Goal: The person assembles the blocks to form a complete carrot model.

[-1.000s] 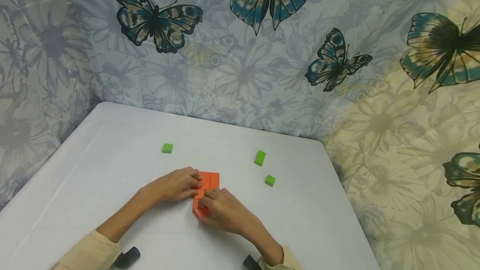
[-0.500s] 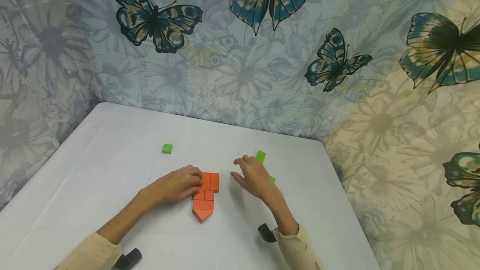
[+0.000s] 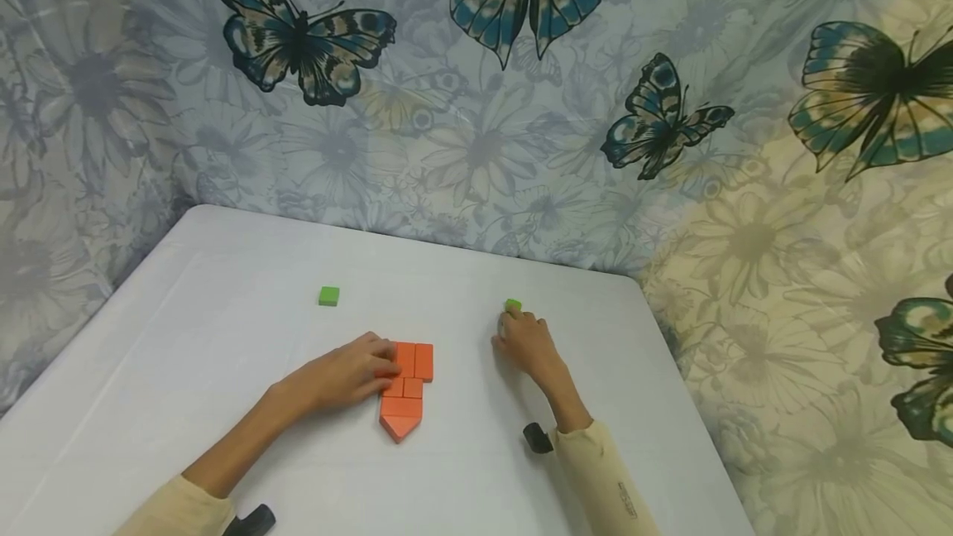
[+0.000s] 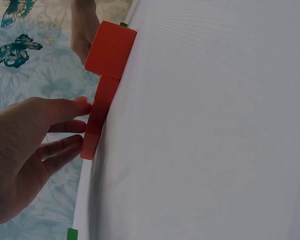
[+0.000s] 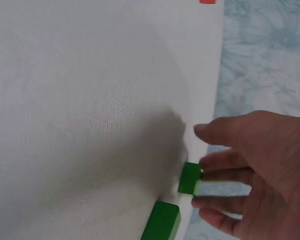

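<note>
In the head view an arrow-like group of flat orange blocks (image 3: 401, 408) lies on the white table, pointed end toward the person. My left hand (image 3: 346, 370) rests its fingertips on the group's left side; the left wrist view shows the thumb and slightly bent fingers (image 4: 65, 145) right at the orange edge. Farther right, my right hand (image 3: 530, 344) reaches over a green block (image 3: 513, 304), which its fingers partly cover. In the right wrist view the thumb stands apart from the fingers, whose tips are beside that green block (image 5: 190, 178). Another green block (image 5: 162, 222) lies nearer that camera.
A lone green block (image 3: 329, 296) lies on the back left of the white table (image 3: 223, 313). Butterfly-patterned wall covering (image 3: 484, 147) rises behind the table's back edge. Dark wrist-camera pieces (image 3: 538, 437) stick out by both sleeves.
My right hand has left the orange blocks and moved right and away to the green block at the back. The left hand has stayed on the orange group.
</note>
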